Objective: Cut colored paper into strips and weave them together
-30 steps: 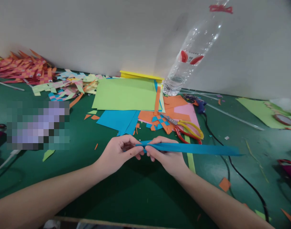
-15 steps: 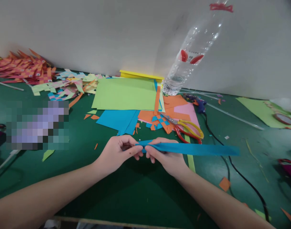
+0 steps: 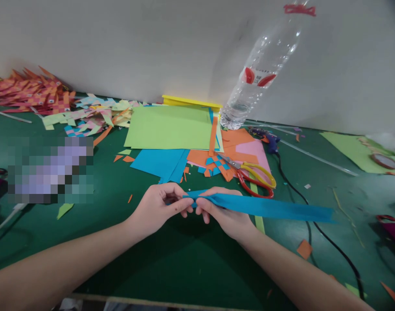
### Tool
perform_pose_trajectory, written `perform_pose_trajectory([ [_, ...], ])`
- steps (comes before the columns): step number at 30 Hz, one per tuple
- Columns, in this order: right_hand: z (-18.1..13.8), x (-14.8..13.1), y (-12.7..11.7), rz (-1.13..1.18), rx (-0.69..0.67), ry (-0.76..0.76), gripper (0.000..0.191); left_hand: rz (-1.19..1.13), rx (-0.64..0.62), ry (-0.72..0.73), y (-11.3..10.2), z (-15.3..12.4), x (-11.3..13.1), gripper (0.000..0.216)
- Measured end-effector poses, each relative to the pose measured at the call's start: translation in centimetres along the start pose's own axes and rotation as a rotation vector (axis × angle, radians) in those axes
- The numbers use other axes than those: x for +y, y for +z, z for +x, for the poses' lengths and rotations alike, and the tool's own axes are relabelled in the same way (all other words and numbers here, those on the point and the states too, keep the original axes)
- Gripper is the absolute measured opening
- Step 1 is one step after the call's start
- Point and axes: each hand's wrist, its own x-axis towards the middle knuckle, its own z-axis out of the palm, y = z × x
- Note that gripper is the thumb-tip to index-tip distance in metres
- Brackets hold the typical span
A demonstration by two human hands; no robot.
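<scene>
A long blue paper strip [image 3: 271, 206] stretches out to the right over my right wrist, its far end slightly blurred. Its near end is folded and pinched between the thumb and fingers of my left hand [image 3: 166, 203]. Close beside it, my right hand [image 3: 221, 209] grips the same strip near the fold, with the thumb on top. Exactly how the fold lies is hidden by my fingers. Just beyond my right hand lie scissors [image 3: 254, 175] with one yellow and one red handle. Blue paper sheets [image 3: 161, 163] are beyond my left hand.
A green paper stack [image 3: 171, 127] lies at the back, beside a leaning plastic bottle [image 3: 255, 80]. To the right are a glue gun [image 3: 271, 140] and its black cord [image 3: 333, 239]. Orange woven paper pieces [image 3: 32, 93] are heaped at the back left. Scraps litter the green table [image 3: 184, 268].
The free right end of the blue strip has swung down and a little toward me, reaching slightly farther right. Both hands keep their pinch in nearly the same place.
</scene>
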Motion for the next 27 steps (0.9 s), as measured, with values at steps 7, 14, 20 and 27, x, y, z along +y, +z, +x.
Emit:
perform_pose_trajectory([
  [7, 0.04, -0.21, -0.02, -0.012, -0.009, -0.019, 0.015, 0.027, 0.011, -0.001, -0.17, 0.15, -0.08, 0.019],
  [14, 0.02, -0.38, 0.12, -0.064, 0.013, -0.05, 0.013, 0.035, 0.002, 0.012, -0.15, 0.15, -0.15, 0.018],
  [20, -0.12, -0.11, 0.02, -0.082, 0.007, -0.054, 0.014, 0.051, 0.003, 0.04, -0.07, 0.12, -0.18, 0.018],
  [27, -0.18, -0.13, -0.02, -0.088, 0.021, -0.046, 0.012, 0.026, 0.003, 0.029, -0.01, 0.09, -0.08, 0.018],
])
